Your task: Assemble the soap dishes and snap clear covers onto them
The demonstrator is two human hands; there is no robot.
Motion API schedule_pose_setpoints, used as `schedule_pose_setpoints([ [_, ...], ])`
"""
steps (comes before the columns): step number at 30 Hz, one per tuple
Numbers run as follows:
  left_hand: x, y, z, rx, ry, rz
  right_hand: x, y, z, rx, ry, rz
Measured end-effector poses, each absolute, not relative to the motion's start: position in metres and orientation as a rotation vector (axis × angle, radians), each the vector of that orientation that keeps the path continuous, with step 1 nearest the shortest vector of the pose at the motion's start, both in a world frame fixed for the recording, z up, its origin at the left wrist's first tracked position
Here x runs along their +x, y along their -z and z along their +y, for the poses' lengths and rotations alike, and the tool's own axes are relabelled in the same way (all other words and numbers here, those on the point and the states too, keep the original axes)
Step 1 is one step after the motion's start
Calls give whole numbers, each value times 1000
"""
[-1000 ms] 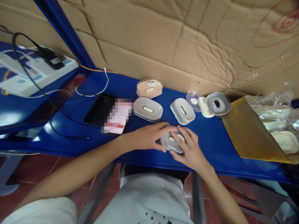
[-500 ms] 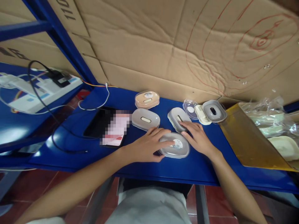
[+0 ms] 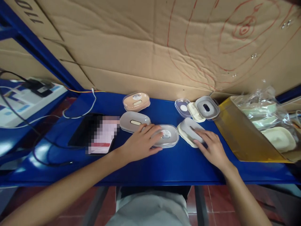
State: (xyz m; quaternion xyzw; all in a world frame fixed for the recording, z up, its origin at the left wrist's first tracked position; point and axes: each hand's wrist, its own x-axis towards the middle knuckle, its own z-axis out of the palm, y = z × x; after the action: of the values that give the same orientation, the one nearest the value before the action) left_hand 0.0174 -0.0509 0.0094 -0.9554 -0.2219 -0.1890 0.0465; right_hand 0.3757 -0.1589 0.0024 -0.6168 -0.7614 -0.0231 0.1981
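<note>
Left hand lies palm-down, fingers over grey labelled case.

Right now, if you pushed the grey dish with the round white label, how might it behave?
The labelled grey dish, partly covered by the left hand, would probably feel stiff: its moulded rim holds an even curve. Its glossy top might be slippery. Lying low and flat on the blue table, it would likely slide rather than tip or roll.

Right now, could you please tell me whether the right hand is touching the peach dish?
No, the right hand is on a grey dish.
</note>
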Motion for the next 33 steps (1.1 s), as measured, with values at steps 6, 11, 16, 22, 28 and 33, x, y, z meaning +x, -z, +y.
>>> schedule_pose_setpoints([
  [6, 56, -20, -25, -2845, 431, -881, 398, 1, -182, -1848, 258, -2001],
  [11, 76, -15, -19, -2721, 519, -1015, 401, 9, -208, -2080, 582, -1919],
  [16, 84, 2, -46, -2913, 517, -534, 399, 16, -222, -2178, 650, -1881],
  [22, 98, 7, -56, -3096, 487, -265, 383, -5, -198, -1959, 453, -2006],
  [28, 81, 1, -62, -3033, 538, -222, 358, -28, -138, -1803, 272, -2169],
  [33, 47, 3, -63, -3028, 571, -293, 346, -16, -80, -1730, 134, -2139],
])
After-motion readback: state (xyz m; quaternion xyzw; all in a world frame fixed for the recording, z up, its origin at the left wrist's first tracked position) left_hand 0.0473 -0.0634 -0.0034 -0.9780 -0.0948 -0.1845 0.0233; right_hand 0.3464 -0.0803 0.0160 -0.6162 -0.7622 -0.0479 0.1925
